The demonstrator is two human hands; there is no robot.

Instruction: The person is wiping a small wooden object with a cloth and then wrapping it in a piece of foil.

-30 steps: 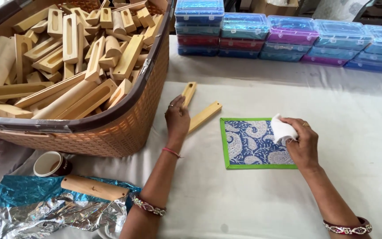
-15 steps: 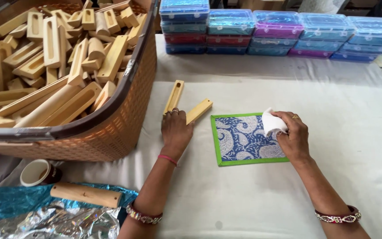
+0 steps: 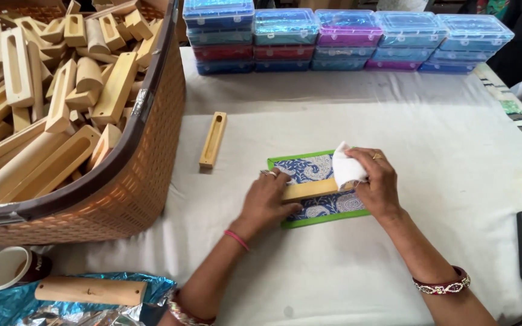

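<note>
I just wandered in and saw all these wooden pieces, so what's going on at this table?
A person is working on a white-covered table. The left hand presses a slim wooden block down onto a blue patterned mat with a green border, while the right hand holds a white cloth against the block's end. Another slotted wooden piece lies apart on the table, beside a big brown basket heaped with similar pieces.

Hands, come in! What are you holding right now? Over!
Left hand pressing wooden block flat on patterned mat. Right hand holds white cloth against block's end. Nothing in the way.
</note>
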